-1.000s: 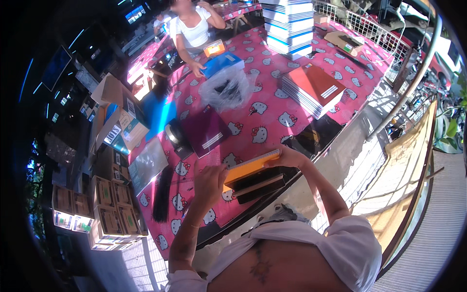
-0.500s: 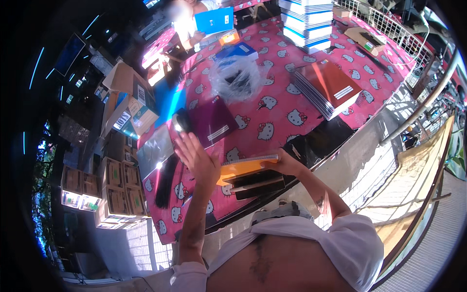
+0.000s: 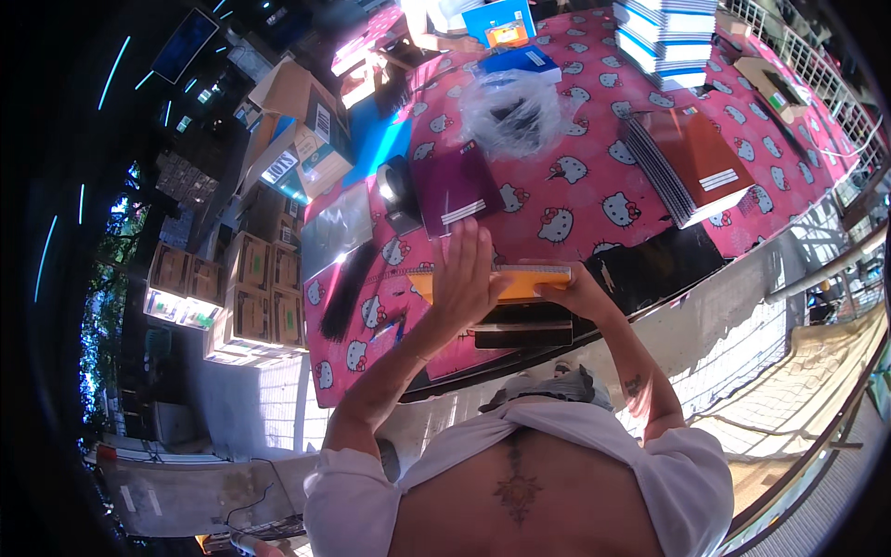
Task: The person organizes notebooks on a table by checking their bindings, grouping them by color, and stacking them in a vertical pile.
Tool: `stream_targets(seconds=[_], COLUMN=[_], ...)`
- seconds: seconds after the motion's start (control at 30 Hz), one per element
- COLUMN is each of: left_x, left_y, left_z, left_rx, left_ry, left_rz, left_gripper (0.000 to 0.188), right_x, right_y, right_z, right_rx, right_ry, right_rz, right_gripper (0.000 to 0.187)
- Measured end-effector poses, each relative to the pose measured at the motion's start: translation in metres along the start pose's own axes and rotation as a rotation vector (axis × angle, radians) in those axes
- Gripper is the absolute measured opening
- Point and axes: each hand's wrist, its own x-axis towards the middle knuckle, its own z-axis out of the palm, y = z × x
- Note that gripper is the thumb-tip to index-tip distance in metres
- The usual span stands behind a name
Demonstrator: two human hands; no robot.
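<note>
A yellow spiral notebook is held on edge above the near side of the table, its wire binding along the top. My right hand is closed on its right end, thumb on the near side. My left hand is in front of its left part, fingers straight and together, palm toward the notebook; whether it touches is hard to tell. Just beyond my left fingertips lies a purple notebook, with a dark rounded object at its left. Below the yellow notebook are black flat pieces at the table's edge.
A pink patterned cloth covers the table. Red-brown notebooks are stacked at right, a tall blue-and-white notebook stack behind. Crumpled clear plastic lies mid-table. Open carton stands left. A person's arm reaches in at the far side.
My left hand has moved right and down, from left of the yellow notebook to in front of it. The view has shifted left. The far person's blue notebook is lower, over the table.
</note>
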Motion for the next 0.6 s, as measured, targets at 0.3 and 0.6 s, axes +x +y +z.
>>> stream_targets(seconds=[0.3,0.6], left_x=[0.06,0.098], left_y=[-0.066,-0.036], left_z=[0.01,-0.057], left_rx=[0.071,-0.038], left_ry=[0.144,0.242], left_rz=[-0.357,-0.368], left_gripper=[0.072,0.075], right_x=[-0.004,-0.007], right_y=[0.005,0.007], right_z=[0.004,-0.007], right_rx=[-0.178,-0.082], right_ry=[-0.058,0.032], right_rz=[0.025,0.131], right_gripper=[0.037,0.035])
